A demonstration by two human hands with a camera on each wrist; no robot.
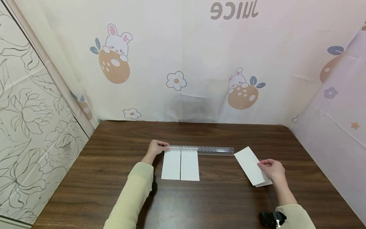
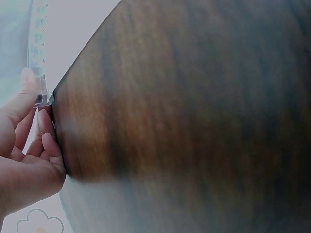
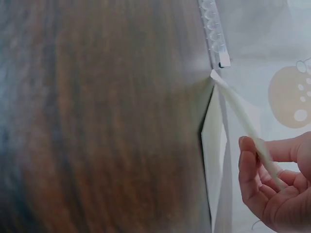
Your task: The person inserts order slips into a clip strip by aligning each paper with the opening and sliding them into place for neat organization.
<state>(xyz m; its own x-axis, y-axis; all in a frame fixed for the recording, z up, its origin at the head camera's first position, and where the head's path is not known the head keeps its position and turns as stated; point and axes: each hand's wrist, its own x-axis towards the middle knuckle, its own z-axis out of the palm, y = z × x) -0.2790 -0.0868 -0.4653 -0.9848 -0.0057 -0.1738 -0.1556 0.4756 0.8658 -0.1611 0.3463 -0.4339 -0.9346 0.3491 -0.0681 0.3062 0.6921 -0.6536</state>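
Note:
A long clear plastic strip [image 1: 215, 150] with a row of rounded bumps lies across the table. My left hand [image 1: 157, 148] pinches its left end; the left wrist view shows the thumb [image 2: 29, 85] over the strip's end [image 2: 39, 63]. Two white lined cards, a left card [image 1: 171, 165] and a right card [image 1: 190, 165], lie side by side with their top edges at the strip. At the right, my right hand [image 1: 273, 169] pinches a blank-faced white card [image 1: 248, 163] by its edge, tilted up from the table. Another white card [image 3: 214, 150] lies partly under it.
The brown wooden table [image 1: 211, 203] meets a printed curtain [image 1: 154, 98] along its back edge. A flower-patterned panel [image 1: 34, 127] stands at the left. A black wrist device [image 1: 271, 219] is on the right forearm.

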